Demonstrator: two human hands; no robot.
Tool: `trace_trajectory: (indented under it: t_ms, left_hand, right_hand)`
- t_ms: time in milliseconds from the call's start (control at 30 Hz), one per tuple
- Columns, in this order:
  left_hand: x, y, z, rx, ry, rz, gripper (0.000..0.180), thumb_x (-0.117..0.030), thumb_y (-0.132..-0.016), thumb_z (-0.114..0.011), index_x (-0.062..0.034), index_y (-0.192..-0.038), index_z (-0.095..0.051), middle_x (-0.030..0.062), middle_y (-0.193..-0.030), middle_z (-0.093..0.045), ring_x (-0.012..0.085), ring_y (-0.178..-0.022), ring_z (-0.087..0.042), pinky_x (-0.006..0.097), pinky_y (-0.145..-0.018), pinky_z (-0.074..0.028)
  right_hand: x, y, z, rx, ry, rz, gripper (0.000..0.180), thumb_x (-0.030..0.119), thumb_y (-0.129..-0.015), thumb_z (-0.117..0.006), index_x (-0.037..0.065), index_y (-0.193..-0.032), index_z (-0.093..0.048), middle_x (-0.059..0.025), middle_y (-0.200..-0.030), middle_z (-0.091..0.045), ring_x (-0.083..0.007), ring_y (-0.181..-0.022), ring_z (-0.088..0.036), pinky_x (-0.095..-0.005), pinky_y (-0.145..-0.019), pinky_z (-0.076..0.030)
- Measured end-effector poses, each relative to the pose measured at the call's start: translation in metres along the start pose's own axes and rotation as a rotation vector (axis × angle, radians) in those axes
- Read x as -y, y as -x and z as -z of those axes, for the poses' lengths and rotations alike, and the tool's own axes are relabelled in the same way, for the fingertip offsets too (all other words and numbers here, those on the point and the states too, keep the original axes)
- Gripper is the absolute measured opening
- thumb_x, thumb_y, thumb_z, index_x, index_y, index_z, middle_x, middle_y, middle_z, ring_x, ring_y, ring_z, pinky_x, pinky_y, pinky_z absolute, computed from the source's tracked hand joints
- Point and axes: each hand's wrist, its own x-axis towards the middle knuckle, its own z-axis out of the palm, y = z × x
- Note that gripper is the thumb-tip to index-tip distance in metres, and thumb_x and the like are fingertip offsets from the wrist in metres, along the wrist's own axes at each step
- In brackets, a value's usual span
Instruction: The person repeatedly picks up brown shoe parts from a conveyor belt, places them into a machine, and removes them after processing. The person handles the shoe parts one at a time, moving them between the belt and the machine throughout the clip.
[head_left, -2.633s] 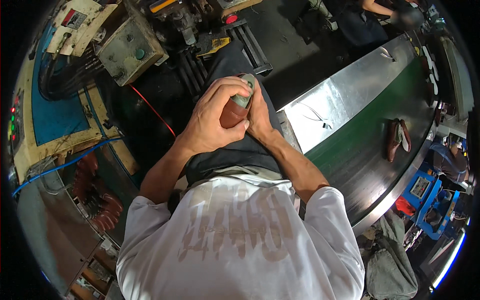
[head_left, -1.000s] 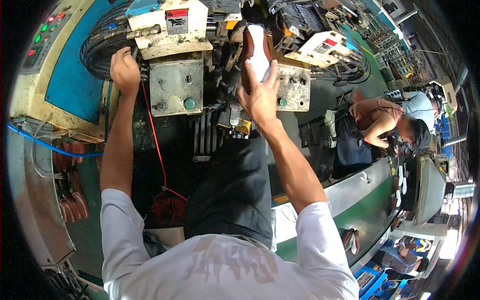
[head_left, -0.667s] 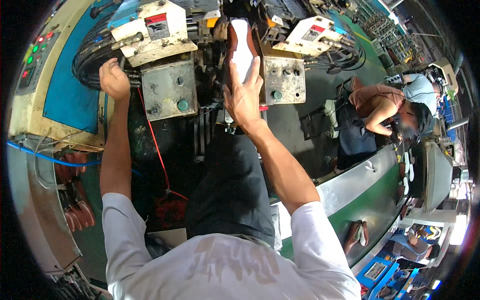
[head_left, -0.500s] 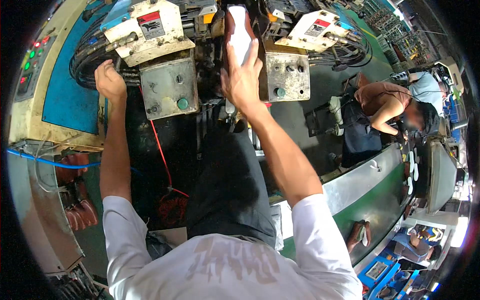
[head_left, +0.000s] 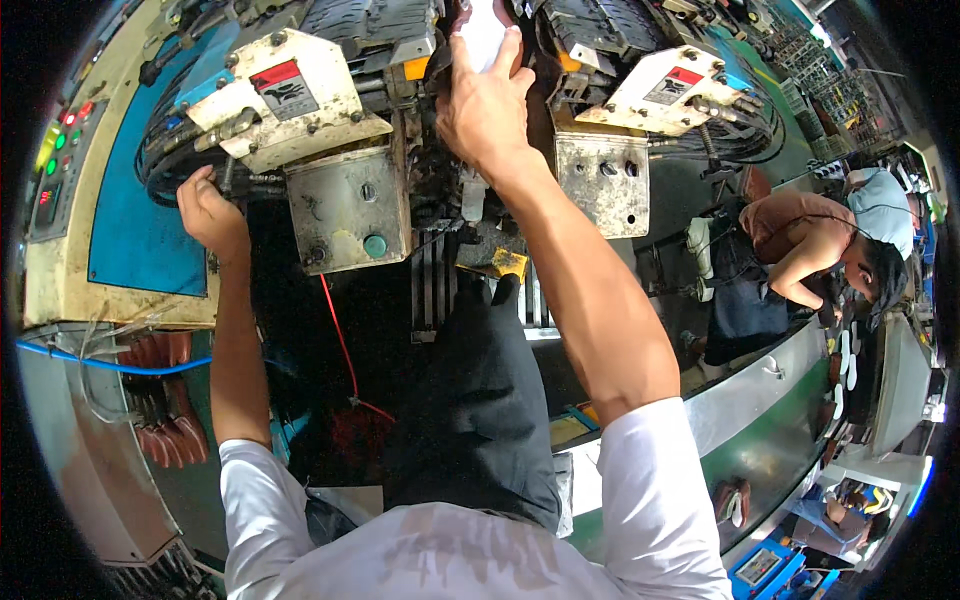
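My right hand reaches into the middle of the machine and grips a brown shoe lying sole side up. Two outstretched fingers press on its white sole piece, while the other fingers bend beside it. The shoe's far end is cut off by the top of the picture. Off to the left, my left hand is raised with loosely curled fingers beside the machine's hoses and a bolt. Nothing shows in it.
Cream guard plates and grey boxes flank the shoe, the left box with a green button. A control cabinet stands left, brown shoes below it. At right, a person bends by a green conveyor.
My right hand and the shoe have moved forward, deeper between the machine's plates. My left hand stays beside the hoses, slightly further left. The whole view has shifted, showing more of the machine's top.
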Motion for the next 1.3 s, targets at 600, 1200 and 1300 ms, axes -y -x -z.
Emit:
trace_trajectory:
  t_ms: [600, 1200, 1300]
  left_hand:
    - [-0.012, -0.009, 0.006, 0.129, -0.310, -0.328, 0.020, -0.002, -0.083, -0.067, -0.0071, -0.099, -0.077, 0.0124, -0.105, -0.067, 0.0363, -0.102, -0.061, 0.049, -0.093, -0.050]
    - [-0.011, -0.007, 0.005, 0.136, -0.322, -0.305, 0.015, -0.005, -0.085, -0.066, -0.0100, -0.094, -0.078, 0.0115, -0.100, -0.068, 0.0351, -0.100, -0.062, 0.049, -0.091, -0.052]
    - [-0.011, -0.007, 0.004, 0.146, -0.325, -0.293, 0.015, -0.006, -0.086, -0.067, -0.0103, -0.094, -0.078, 0.0114, -0.101, -0.068, 0.0353, -0.101, -0.062, 0.049, -0.092, -0.052]
  right_hand:
    - [0.004, 0.005, 0.044, 0.071, -0.253, -0.051, 0.073, 0.016, -0.090, -0.067, 0.017, -0.160, -0.046, -0.0353, -0.170, -0.017, -0.0573, -0.136, -0.047, -0.0653, -0.111, -0.045]
    - [-0.044, 0.367, -0.004, 0.734, -0.132, -0.570, 0.056, 0.044, -0.100, -0.065, 0.019, -0.150, -0.061, -0.0241, -0.152, -0.049, -0.0481, -0.134, -0.053, -0.0585, -0.111, -0.047]
    - [-0.042, 0.378, -0.010, 0.595, -0.072, -0.516, 0.052, 0.044, -0.102, -0.062, 0.016, -0.146, -0.065, -0.0239, -0.146, -0.054, -0.0474, -0.129, -0.057, -0.0582, -0.109, -0.048]
